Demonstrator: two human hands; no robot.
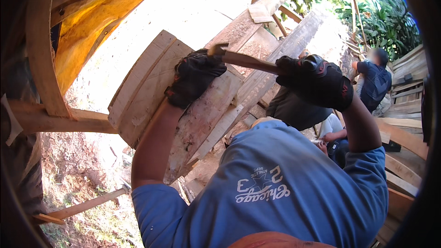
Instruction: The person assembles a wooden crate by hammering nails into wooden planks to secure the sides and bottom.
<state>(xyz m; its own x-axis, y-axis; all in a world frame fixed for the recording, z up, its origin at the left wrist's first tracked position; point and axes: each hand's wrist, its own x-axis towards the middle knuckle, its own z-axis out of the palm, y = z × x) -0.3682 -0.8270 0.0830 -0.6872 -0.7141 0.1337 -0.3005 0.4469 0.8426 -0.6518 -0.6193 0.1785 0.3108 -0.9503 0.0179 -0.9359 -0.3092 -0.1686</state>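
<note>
While pale, flat wooden boards (142, 80) abut, fastening looks unfinished

At the dusty plank desk (202, 115), the boards are steadied by the black-gloved left hand (197, 76); its fingers' contents can't be told. The wooden-handled hammer (250, 61) is clasped in the fingers of the black-gloved right hand (314, 78). Positioning is judged done; striking, left.

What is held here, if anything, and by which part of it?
The right grip holds a hammer by its handle, away from the head. Whether the left grip holds anything can't be told.
</note>
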